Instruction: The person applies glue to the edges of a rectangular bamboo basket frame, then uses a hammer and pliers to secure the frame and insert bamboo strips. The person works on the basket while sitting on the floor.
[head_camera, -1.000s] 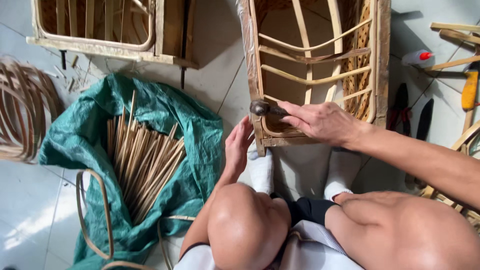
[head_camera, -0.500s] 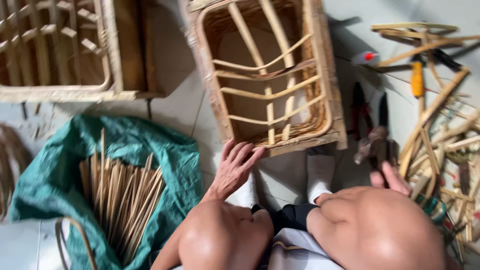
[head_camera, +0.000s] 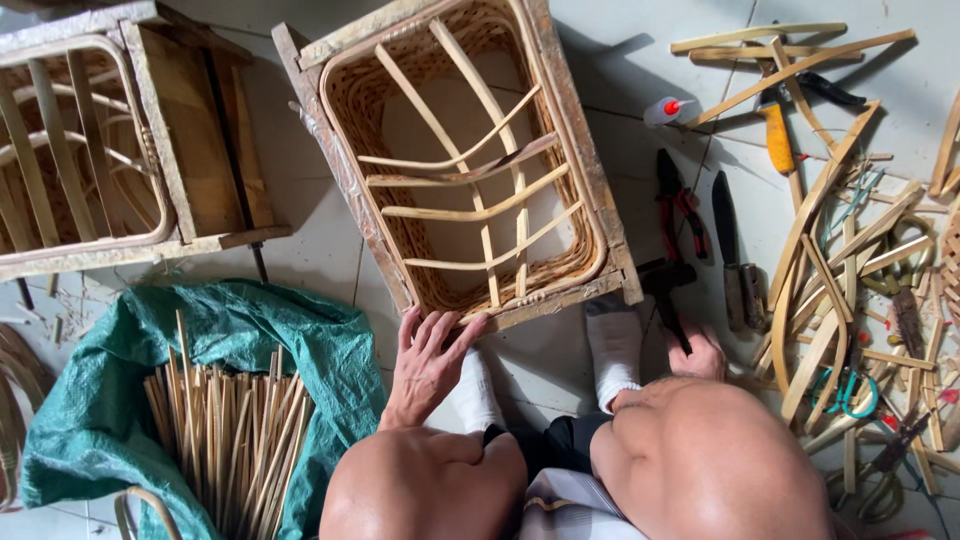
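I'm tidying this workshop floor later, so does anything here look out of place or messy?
Yes: cane strips lie scattered in a tangle across the tiles at right, mixed with pliers and a knife. The woven frame sits tilted, not square to the tiles.

Bare arms and bare knees; 2 white socks (head_camera: 612, 350), dark shorts (head_camera: 560, 445), a pale striped garment at the lap.

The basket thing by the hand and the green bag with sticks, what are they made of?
The basket frame looks like bent rattan or cane: pale tan, smooth curved ribs, tightly woven sides, with rough worn wood edging its rim. The left hand touches that edge. The green sack seems woven plastic, shiny and crinkled. The sticks look like split bamboo or cane, straw-coloured.
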